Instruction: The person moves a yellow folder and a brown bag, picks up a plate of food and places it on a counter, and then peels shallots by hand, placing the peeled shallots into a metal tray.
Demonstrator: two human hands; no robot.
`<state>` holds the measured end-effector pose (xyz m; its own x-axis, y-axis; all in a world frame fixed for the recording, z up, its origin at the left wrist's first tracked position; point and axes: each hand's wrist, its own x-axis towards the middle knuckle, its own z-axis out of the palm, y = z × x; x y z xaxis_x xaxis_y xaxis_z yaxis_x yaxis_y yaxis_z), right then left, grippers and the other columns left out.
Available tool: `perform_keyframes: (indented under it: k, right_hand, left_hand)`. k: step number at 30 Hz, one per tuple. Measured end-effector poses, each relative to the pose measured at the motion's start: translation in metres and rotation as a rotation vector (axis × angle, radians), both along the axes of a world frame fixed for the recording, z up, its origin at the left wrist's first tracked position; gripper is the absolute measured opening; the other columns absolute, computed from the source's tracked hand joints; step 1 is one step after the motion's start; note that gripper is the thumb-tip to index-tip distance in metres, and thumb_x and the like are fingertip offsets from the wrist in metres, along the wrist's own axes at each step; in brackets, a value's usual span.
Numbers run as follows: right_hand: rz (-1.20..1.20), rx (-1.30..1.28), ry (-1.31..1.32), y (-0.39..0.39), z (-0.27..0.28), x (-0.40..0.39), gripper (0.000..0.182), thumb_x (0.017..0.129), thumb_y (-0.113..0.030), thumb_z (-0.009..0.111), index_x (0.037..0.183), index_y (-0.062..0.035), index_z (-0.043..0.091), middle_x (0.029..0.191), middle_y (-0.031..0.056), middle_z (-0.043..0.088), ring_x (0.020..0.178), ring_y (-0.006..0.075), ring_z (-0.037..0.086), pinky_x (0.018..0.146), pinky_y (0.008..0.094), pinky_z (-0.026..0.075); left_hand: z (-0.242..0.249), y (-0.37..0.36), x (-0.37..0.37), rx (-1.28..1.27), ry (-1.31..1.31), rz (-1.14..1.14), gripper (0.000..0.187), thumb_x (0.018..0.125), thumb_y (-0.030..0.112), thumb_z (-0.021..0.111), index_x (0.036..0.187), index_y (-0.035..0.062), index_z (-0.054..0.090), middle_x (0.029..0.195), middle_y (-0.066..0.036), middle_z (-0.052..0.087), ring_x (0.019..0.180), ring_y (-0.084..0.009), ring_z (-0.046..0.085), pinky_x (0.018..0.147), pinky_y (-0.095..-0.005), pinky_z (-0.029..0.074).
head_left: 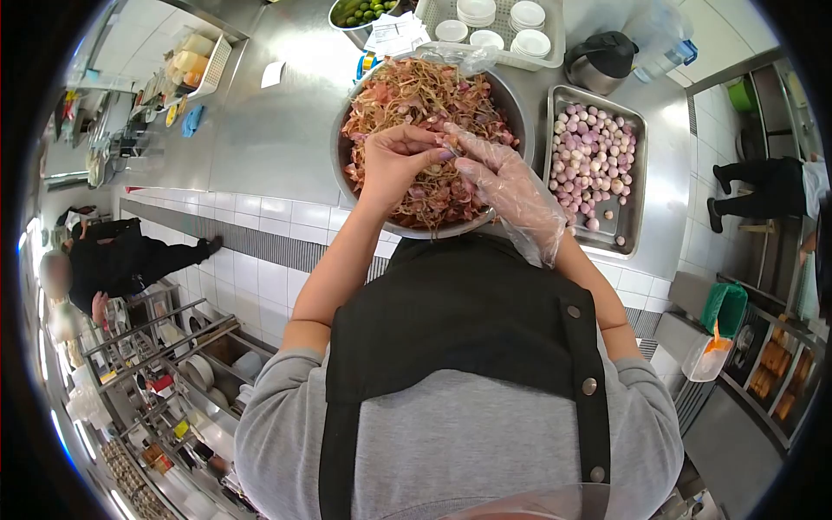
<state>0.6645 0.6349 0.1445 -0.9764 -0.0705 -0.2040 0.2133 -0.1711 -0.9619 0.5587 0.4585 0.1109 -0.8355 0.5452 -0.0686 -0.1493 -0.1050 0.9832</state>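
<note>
My left hand [401,166] is bare, with thumb and fingers pinched together over a large metal bowl [341,160]. My right hand [513,184], in a clear plastic glove, meets it there, its fingers bent in toward the left fingertips. Between the fingertips is a small reddish-brown shallot [449,141], mostly hidden by the fingers. Dry shallot skins [416,91] and stringy roots heap up inside the bowl. Just right of the bowl, a steel tray [640,147] holds many peeled, pale purple shallots [593,154].
Behind the bowl stand a plastic basket [555,54] of small white dishes, a pot of green limes [362,12] and a dark-lidded jug [598,62]. One person [113,260] is at left; another [767,186] at right. Shelving [173,355] lies left.
</note>
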Motion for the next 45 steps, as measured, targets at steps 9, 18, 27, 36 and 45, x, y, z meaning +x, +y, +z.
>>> perform_keyframes:
  k: [9,18,27,36,45]
  right_hand:
    - [0.008,0.207,0.163,0.007,0.006,0.008,0.046,0.101,-0.022,0.057,0.145,-0.0091,0.051,0.101,0.0046,0.066,0.092,0.0166,0.054,0.092,0.0335,0.043]
    - [-0.013,-0.387,-0.16,0.015,-0.022,0.009,0.039,0.103,-0.018,0.053,0.141,-0.0159,0.056,0.073,-0.0038,0.049,0.065,0.0052,0.043,0.055,0.0193,0.036]
    - [-0.19,-0.175,-0.052,-0.007,-0.013,0.013,0.039,0.103,-0.014,0.053,0.141,-0.0181,0.057,0.073,-0.0055,0.048,0.063,0.0037,0.042,0.044,0.0202,0.029]
    - [-0.19,-0.169,-0.383,0.009,-0.031,0.001,0.044,0.104,-0.018,0.05,0.148,-0.0213,0.047,0.071,-0.0021,0.05,0.049,0.007,0.037,0.043,0.0208,0.031]
    - [-0.05,0.118,-0.253,0.02,-0.014,0.004,0.045,0.105,-0.022,0.048,0.149,-0.0145,0.046,0.07,-0.0035,0.047,0.062,0.0066,0.041,0.056,0.0221,0.038]
  left_hand:
    - [-0.015,0.003,0.008,0.197,-0.119,-0.02,0.014,0.081,-0.01,0.073,0.094,-0.0052,0.067,0.094,-0.014,0.072,0.082,-0.0176,0.071,0.076,-0.0297,0.06]
    - [-0.014,0.009,0.008,0.304,-0.168,-0.089,0.014,0.086,-0.006,0.07,0.1,-0.0039,0.067,0.098,-0.014,0.072,0.088,-0.02,0.071,0.081,-0.0326,0.061]
    - [0.007,0.014,0.014,0.103,-0.048,-0.008,0.022,0.085,-0.01,0.069,0.106,-0.0056,0.065,0.104,-0.015,0.071,0.096,-0.0184,0.069,0.089,-0.0301,0.057]
    - [0.004,0.006,0.009,0.14,-0.204,0.022,0.03,0.086,-0.01,0.068,0.116,-0.0108,0.063,0.11,-0.019,0.069,0.101,-0.0215,0.069,0.091,-0.0327,0.057]
    - [0.007,0.003,0.009,0.025,-0.054,-0.019,0.039,0.084,-0.012,0.068,0.122,-0.0114,0.061,0.113,-0.017,0.069,0.101,-0.0183,0.068,0.089,-0.0298,0.057]
